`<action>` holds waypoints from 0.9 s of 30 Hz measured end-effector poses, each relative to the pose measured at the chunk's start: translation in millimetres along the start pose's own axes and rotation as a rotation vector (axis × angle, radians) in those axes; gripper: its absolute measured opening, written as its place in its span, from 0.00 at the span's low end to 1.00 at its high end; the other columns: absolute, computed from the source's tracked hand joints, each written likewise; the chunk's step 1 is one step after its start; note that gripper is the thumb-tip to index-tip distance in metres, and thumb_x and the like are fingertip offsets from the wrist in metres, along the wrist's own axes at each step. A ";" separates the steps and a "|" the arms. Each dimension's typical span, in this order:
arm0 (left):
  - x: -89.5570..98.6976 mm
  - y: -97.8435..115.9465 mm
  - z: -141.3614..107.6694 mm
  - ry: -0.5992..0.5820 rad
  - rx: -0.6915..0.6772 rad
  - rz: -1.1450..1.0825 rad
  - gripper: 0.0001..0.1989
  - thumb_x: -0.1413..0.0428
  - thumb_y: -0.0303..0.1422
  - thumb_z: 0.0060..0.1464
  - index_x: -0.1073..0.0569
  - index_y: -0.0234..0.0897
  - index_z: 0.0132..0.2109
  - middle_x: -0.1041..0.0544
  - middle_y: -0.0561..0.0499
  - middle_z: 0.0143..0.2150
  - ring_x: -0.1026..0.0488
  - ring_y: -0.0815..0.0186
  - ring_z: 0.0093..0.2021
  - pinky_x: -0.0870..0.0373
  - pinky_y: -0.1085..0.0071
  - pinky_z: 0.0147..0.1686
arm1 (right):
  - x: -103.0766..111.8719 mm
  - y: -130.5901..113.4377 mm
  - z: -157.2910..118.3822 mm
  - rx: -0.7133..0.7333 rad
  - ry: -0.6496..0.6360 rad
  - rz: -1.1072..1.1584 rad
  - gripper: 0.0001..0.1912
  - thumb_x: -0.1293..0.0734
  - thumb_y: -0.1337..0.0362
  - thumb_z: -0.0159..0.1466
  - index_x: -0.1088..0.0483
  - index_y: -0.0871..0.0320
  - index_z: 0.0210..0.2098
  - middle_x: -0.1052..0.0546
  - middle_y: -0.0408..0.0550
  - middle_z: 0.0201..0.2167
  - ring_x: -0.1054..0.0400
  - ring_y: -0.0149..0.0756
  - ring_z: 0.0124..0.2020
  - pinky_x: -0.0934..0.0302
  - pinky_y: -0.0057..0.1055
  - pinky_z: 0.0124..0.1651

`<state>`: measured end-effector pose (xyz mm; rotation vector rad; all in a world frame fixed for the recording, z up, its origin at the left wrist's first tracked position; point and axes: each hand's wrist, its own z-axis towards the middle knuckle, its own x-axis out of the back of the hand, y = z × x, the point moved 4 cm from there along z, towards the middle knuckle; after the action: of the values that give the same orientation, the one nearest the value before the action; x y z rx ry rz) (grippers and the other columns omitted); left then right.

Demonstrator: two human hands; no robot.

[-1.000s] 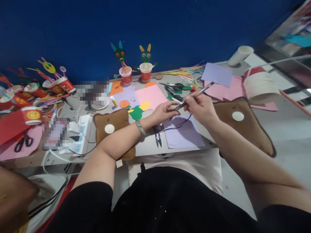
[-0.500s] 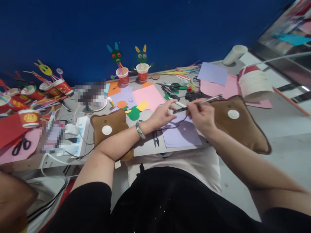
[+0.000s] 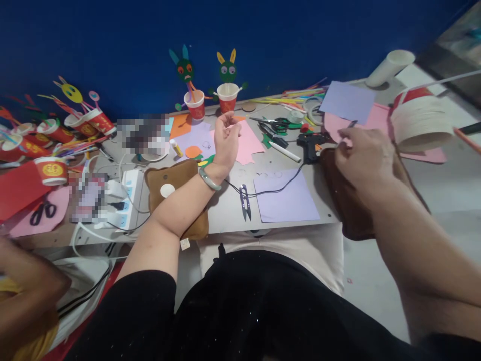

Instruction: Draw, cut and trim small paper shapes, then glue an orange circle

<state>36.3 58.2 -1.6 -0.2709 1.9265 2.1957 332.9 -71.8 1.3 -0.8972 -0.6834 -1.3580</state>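
Observation:
My left hand [image 3: 226,143], a bangle on its wrist, is raised over pink paper [image 3: 250,143] with its fingers loosely bent; I see nothing held in it. Over the right-hand brown plush cushion [image 3: 353,220], my right hand [image 3: 363,158] is closed around a pen [image 3: 352,124] that is mostly hidden, with a dark end showing. Between my hands lie a purple sheet [image 3: 287,203], thread snips [image 3: 245,202] and a white marker [image 3: 284,151]. A black glue gun [image 3: 311,148] rests beside my right hand, its cord running across the table.
Two paper cups with green rabbit-eared figures [image 3: 227,75] stand at the back. Another brown cushion [image 3: 156,180] lies under my left forearm. At left are a power strip [image 3: 131,200] and more decorated cups [image 3: 50,170]. Stacked cups [image 3: 421,123] lie at right. Another person's arm [image 3: 30,291] shows at lower left.
My hands have moved apart from the middle: the left went up and left, the right moved right with the pen. The purple sheet and glue gun are now more exposed.

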 end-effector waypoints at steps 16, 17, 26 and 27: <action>-0.5 -10.3 -6.0 -0.167 0.019 0.173 0.13 0.47 0.20 0.62 0.31 0.39 0.50 0.26 0.51 0.45 0.28 0.71 0.38 0.29 0.70 0.44 | -23.7 -220.9 -81.6 0.568 -0.569 0.093 0.12 0.35 0.61 0.74 0.21 0.61 0.43 0.18 0.56 0.37 0.26 0.40 0.32 0.53 0.35 0.31; -2.4 -12.3 -8.0 -0.230 0.026 0.212 0.12 0.47 0.21 0.61 0.30 0.39 0.49 0.25 0.51 0.44 0.29 0.71 0.37 0.29 0.71 0.42 | -23.8 -220.7 -82.3 0.567 -0.567 0.094 0.12 0.35 0.62 0.74 0.21 0.61 0.44 0.18 0.56 0.38 0.26 0.41 0.32 0.52 0.35 0.31; -15.5 -32.2 -47.2 -0.883 -0.143 1.104 0.13 0.33 0.35 0.50 0.22 0.36 0.43 0.23 0.44 0.47 0.26 0.56 0.47 0.29 0.60 0.53 | -6.0 -202.0 -93.2 0.587 -0.500 0.153 0.09 0.33 0.63 0.72 0.23 0.62 0.43 0.19 0.54 0.36 0.25 0.41 0.33 0.43 0.35 0.34; -16.0 -31.5 -51.5 -0.912 -0.170 1.157 0.15 0.33 0.38 0.52 0.22 0.36 0.44 0.23 0.42 0.49 0.26 0.54 0.50 0.30 0.59 0.55 | -3.8 -198.0 -94.3 0.597 -0.483 0.168 0.09 0.33 0.63 0.72 0.23 0.62 0.43 0.19 0.53 0.35 0.25 0.41 0.33 0.42 0.35 0.34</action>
<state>60.4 10.5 -34.0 1.8766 1.3946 2.2504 128.4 -147.6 -21.9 -0.7684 -1.2719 -0.7127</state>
